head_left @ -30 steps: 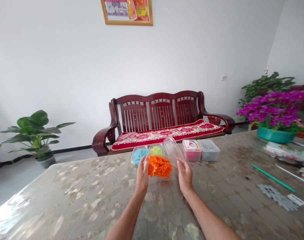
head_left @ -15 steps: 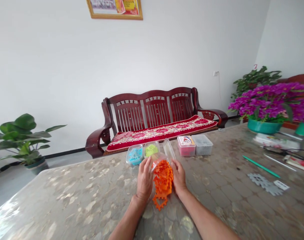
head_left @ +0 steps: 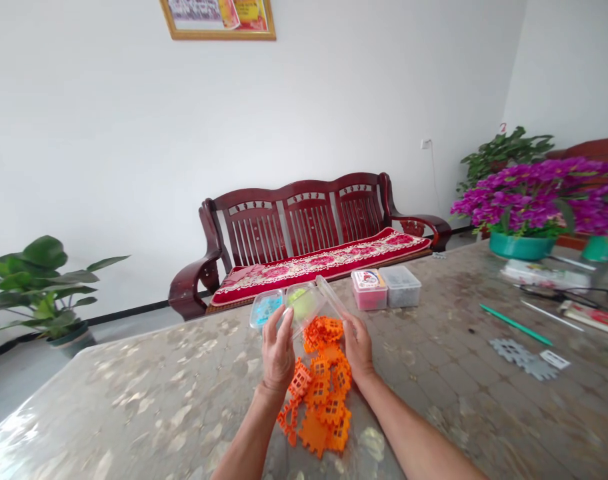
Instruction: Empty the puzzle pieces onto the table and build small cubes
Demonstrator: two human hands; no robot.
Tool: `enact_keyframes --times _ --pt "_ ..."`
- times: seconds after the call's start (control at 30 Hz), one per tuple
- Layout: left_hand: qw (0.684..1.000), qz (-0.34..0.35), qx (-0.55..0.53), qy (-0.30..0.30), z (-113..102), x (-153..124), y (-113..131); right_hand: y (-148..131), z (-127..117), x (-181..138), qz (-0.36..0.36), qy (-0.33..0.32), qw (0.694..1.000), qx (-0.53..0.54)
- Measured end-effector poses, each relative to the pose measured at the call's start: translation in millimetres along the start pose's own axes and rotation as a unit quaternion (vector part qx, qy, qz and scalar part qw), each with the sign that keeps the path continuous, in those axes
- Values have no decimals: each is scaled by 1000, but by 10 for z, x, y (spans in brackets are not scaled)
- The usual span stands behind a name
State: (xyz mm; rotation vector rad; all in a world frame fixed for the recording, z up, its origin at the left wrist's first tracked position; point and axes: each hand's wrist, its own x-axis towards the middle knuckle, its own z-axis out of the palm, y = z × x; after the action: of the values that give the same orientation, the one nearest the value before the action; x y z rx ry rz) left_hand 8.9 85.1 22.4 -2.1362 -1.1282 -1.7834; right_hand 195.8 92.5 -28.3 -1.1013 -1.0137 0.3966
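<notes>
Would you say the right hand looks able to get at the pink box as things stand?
Probably yes: nothing visible stands between the right hand and the pink box beyond it, though its grip holds a clear lid, which might need setting down first.

Through the head view I see the left hand (head_left: 279, 352) holding a tilted clear tub (head_left: 307, 315), the right hand (head_left: 358, 348) a clear lid (head_left: 331, 297); orange toothed pieces (head_left: 328, 395) lie on the desk (head_left: 154, 400) between them.

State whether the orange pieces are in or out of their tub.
Mostly out: orange pieces lie on the table; cannot tell for those nearest the tub.
</notes>
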Motion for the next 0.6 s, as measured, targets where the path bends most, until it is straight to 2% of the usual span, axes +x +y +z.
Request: enact_keyframes --times 0.13,0.23,0.3,0.43,0.6 --pt "997 -43 -20 60 21 32 11 -42 -42 45 -15 5 1000 25" --pt "979 -147 -52 132 18 76 47 -68 -79 78 -17 15 999 45" --pt "960 -220 -83 154 -8 114 94 -75 -104 102 -19 22 998 58" --pt "911 -355 -163 130 -92 161 194 -123 -149 126 -51 0 996 74" --pt "794 -564 -224 33 -160 104 186 -269 -209 90 -160 -81 984 14"
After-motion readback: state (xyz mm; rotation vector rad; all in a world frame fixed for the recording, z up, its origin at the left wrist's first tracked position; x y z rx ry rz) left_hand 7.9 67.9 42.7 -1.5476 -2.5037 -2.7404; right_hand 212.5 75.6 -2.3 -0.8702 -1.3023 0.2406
